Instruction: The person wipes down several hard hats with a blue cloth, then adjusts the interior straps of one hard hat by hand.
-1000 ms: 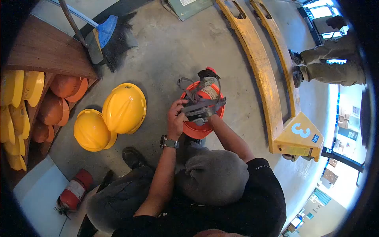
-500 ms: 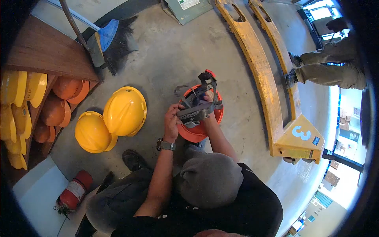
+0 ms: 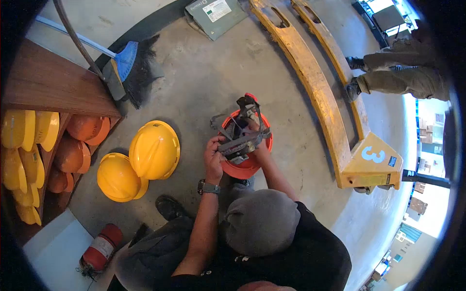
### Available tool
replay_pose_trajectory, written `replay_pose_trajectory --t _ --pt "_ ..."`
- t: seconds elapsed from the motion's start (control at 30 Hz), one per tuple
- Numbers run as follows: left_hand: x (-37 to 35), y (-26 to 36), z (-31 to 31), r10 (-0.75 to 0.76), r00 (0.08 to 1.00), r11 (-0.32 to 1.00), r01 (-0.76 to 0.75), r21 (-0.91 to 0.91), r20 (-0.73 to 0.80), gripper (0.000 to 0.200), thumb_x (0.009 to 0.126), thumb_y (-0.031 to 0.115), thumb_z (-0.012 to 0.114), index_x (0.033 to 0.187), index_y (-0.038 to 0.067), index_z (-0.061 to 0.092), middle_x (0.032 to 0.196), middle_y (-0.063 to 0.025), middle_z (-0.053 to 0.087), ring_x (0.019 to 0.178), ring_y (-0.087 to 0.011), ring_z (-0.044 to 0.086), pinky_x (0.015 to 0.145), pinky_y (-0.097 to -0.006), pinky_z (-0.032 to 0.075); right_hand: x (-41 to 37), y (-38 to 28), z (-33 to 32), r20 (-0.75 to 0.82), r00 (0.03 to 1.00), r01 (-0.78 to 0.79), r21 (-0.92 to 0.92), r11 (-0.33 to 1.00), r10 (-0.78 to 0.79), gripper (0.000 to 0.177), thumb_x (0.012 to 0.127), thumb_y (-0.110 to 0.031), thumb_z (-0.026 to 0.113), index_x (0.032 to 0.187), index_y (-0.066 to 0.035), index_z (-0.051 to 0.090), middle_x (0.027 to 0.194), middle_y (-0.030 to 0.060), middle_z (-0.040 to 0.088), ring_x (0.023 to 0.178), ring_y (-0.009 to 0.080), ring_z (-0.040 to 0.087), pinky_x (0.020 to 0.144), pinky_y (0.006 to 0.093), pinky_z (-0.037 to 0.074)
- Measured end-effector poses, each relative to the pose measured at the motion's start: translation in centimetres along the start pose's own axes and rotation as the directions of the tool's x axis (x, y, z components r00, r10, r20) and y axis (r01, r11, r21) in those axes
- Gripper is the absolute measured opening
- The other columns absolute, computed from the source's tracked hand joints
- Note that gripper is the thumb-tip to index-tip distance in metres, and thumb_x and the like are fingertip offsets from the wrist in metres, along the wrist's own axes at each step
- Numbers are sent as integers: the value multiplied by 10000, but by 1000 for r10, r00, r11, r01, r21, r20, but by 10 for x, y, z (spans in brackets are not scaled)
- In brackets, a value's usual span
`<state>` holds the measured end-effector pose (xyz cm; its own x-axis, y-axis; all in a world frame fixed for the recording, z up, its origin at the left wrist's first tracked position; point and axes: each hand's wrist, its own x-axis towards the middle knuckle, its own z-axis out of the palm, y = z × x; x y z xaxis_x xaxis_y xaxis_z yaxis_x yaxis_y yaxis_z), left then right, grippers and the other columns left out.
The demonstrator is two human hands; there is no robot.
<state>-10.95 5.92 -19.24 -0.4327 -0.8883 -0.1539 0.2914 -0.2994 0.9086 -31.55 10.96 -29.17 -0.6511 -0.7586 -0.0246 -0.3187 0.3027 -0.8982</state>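
An orange-red hard hat [image 3: 245, 169] is held upside down in front of me, its inside facing up. Its grey suspension harness [image 3: 240, 144] stands partly out of the shell. My left hand [image 3: 212, 154], with a watch on the wrist, has its fingers closed on the harness band at the left side. My right hand [image 3: 256, 127] reaches in from the right, closed around the harness at the shell's far side; straps hide part of its fingers. Two yellow hard hats [image 3: 154, 149] lie on the floor to the left, one leaning on the other.
A wooden shelf [image 3: 58, 87] with yellow and orange hard hats stands left. Near it are a broom [image 3: 127, 60] and a fire extinguisher [image 3: 102, 246]. A yellow pallet jack [image 3: 310, 82] lies to the right, with another person's legs [image 3: 398, 75] beyond. A grey-green case [image 3: 216, 17] sits at the top.
My view has shifted slightly, so the surroundings sit differently in the frame. Both hands keep their hold on the hard hat and harness, with little visible movement.
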Motion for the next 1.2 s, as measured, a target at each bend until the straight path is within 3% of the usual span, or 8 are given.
replay_pose_trajectory --t 0.2,0.5,0.6,0.7,0.87,0.9,1.03,1.2 --pt "0 13 12 -39 999 986 37 162 8 281 823 144 424 965 -32 591 1212 -100 571 957 -155 588 759 -233 492 -47 -75 -24 308 945 313 -751 582 -110 326 855 -322 625 1075 -90 686 1133 38 706 1190 288 561 1012 530 379" --pt "0 11 0 -74 991 993 84 87 -113 214 702 55 495 844 -95 552 1174 -126 565 970 -206 584 780 -274 488 -43 -138 -81 693 716 320 -429 845 81 322 885 -294 590 1028 -23 689 863 246 689 800 464 660 800 536 508" --pt "1 11 1 -99 994 987 105 124 -56 232 707 56 499 869 -96 565 1158 -122 551 959 -209 578 762 -280 495 -29 -97 -102 536 844 512 -800 314 -9 293 852 -277 631 869 10 688 823 227 664 809 395 651 730 496 512" --pt "4 25 6 -113 993 984 115 139 -23 245 721 61 511 899 -95 573 1164 -123 530 976 -215 566 732 -292 506 7 -119 -147 212 967 253 -866 432 -142 256 906 -213 565 800 -9 678 778 181 662 782 335 647 705 446 490" --pt "6 16 -15 -111 992 943 86 321 60 271 749 67 537 969 -88 567 1191 -133 513 1057 -230 550 733 -326 527 1 -114 -235 -626 780 -58 -24 998 30 311 970 -240 424 860 -45 640 864 88 652 830 191 599 822 364 486" --pt "6 19 -17 -120 991 941 95 325 58 275 756 73 542 982 -82 570 1194 -135 515 1073 -242 549 764 -338 526 -1 -127 -251 -467 789 145 773 617 400 362 964 -336 405 895 -55 621 975 117 679 930 248 635 929 392 491" --pt "10 8 -40 -28 984 893 -54 446 176 302 773 103 561 1016 -72 597 1206 -156 524 1105 -286 547 882 -369 505 -25 -203 -253 -207 963 141 931 337 171 373 932 -392 456 852 -56 599 983 115 681 982 305 638 990 454 482" --pt "9 24 -33 -139 976 651 -35 758 165 407 785 212 611 1093 -51 648 1278 -217 523 1186 -359 521 1010 -447 427 -16 -177 -205 98 951 -287 -70 955 293 285 890 -344 674 920 -66 622 834 20 609 829 143 575 772 300 463"
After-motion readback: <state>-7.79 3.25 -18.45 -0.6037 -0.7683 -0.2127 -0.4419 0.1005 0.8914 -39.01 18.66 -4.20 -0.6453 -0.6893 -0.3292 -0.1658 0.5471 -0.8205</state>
